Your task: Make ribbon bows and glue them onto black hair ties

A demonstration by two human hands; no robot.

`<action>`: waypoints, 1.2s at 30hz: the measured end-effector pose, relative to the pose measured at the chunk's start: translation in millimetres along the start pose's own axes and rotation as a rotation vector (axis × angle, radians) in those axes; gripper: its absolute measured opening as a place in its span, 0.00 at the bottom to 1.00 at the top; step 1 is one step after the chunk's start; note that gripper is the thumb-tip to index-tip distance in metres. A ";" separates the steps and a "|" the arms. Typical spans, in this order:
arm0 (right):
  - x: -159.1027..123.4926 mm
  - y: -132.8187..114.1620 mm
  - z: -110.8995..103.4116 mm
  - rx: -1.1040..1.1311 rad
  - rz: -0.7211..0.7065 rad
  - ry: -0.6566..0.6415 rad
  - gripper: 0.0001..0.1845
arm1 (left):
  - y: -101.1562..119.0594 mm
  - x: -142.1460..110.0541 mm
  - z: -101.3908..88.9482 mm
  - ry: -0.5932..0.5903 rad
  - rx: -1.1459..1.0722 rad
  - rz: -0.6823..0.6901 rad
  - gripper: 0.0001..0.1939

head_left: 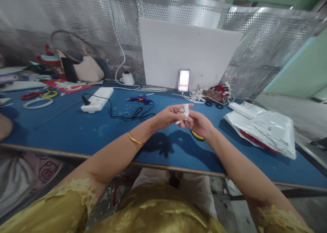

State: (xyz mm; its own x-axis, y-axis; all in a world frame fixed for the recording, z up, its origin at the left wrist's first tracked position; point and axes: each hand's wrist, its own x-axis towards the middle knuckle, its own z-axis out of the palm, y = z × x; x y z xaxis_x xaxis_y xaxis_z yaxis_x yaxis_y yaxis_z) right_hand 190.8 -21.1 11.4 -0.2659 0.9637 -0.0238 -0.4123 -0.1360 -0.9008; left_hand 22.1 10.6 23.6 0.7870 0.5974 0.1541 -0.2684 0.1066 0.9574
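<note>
Above the blue table, my left hand and my right hand meet and pinch one small white piece of ribbon or lace between their fingertips. My left index finger sticks out over the piece. A gold bangle sits on my left wrist. Under my right hand a yellow ring lies on the table, partly hidden.
A blue glue gun with a black cord and a white power strip lie behind my hands. White plastic bags sit to the right, a white board leans on perforated metal, a handbag and rings lie far left. Another person's arm shows at the left edge.
</note>
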 end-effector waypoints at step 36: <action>-12.8 -24.0 -3.7 -1.172 -0.683 0.397 0.08 | 3.5 3.2 -4.5 0.251 0.240 0.056 0.33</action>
State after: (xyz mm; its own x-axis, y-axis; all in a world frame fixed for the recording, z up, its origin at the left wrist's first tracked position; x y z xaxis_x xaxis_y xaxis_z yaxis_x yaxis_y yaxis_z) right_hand 207.3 -29.3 31.8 0.0291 0.7878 0.6153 0.6468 0.4545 -0.6125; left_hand 21.1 16.4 26.3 0.6053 0.7773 0.1718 -0.1453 -0.1043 0.9839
